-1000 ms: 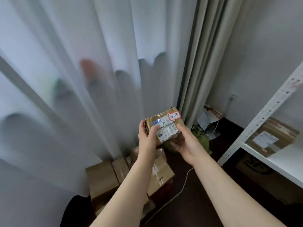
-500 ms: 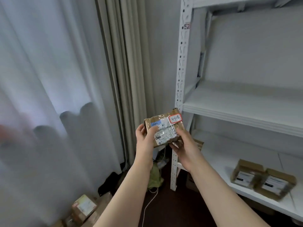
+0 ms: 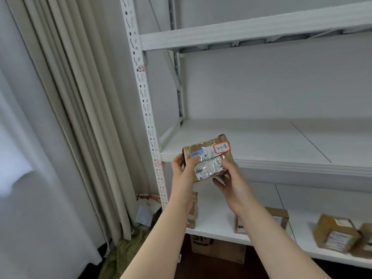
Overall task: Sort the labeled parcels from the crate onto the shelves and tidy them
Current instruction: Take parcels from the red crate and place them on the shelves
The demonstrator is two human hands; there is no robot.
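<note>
Both hands hold the small brown tape-wrapped cardboard parcel (image 3: 207, 158), raised just before the front edge of the white metal middle shelf (image 3: 261, 141): our left hand (image 3: 181, 174) grips its left end, our right hand (image 3: 231, 184) cups its lower right corner. We judge two risks: glossy tape slipping in the fingers, and a misread code sending it to the wrong shelf. Its red-bordered sticker (image 3: 221, 148) reads "3-1-8". Its printed label (image 3: 209, 168) shows "M1". The small tag (image 3: 142, 69) on the white perforated upright (image 3: 145, 101) appears to read "32".
</note>
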